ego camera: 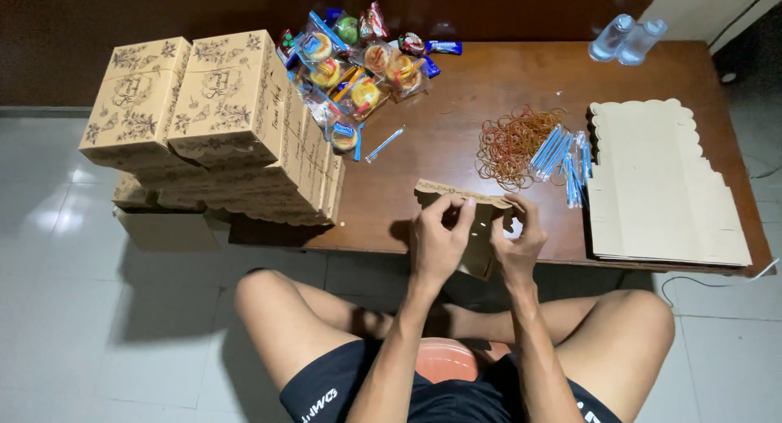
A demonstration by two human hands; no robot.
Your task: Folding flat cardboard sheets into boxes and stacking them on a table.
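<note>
1. Low centre of frame: both hands work one flat-folded kraft box blank (466, 227), held over the near edge of the low wooden table (489, 89). The blank's scalloped top edge runs level just above the fingers.
2. Left hand (438, 242): fingers curled over the blank's left part, thumb and fingertips pinched on the card near its top edge. Clamped on the blank.
3. Right hand (521, 242): grips the blank's right side, fingers closed around the card edge. Also clamped on it.
4. Right of frame: a stack of flat box blanks (664, 187), pale, scalloped along top and left sides, lying on the table well apart from the hands.
5. Just left of that stack: a loose bundle of blue-wrapped straws (562, 156), and beside them a heap of rubber bands (509, 142), red and tan, near the held blank.
6. Upper centre: pile of wrapped snacks (358, 64) in clear packets; one single straw (384, 144) lies apart below it.
7. Upper left: finished printed boxes (208, 105), closed, stacked in rows, some overhanging the table's left end.
8. Upper right corner: two clear water bottles (623, 38), lying side by side.
9. Bottom: the person sits on pale floor tiles, knees spread.
</note>
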